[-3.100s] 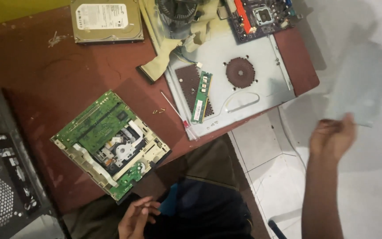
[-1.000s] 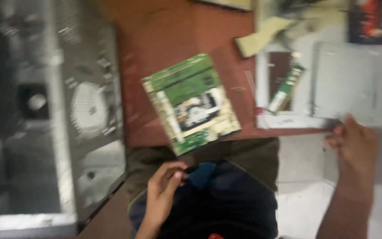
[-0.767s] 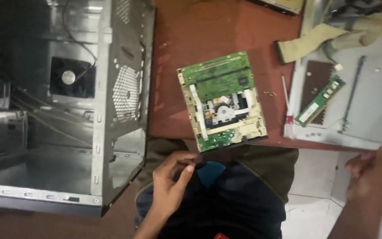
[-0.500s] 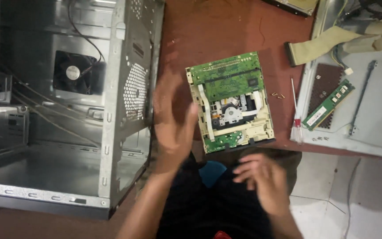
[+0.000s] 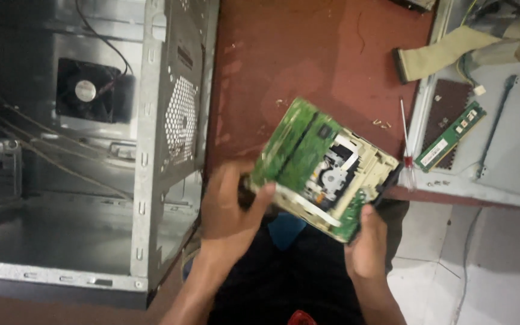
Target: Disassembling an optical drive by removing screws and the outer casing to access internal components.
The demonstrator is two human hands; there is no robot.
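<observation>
Gripping the optical drive [image 5: 323,171] between them, left hand [image 5: 230,207] and right hand [image 5: 367,244] clasp opposite edges

the computer case [image 5: 170,138] runs off the left edge; the ribbon cable [image 5: 452,51] is cut off top right.

Opened drive lifted off the table into both hands

Half a second earlier the opened optical drive [image 5: 323,170] lay flat on the red-brown table [image 5: 308,54] while both hands hovered blurred above it. The left hand [image 5: 233,207] then closed on its near left edge and the right hand [image 5: 365,244] on its lower right corner, and the drive was raised and tilted. Three seconds before, the right hand had been out over the white floor.
</observation>
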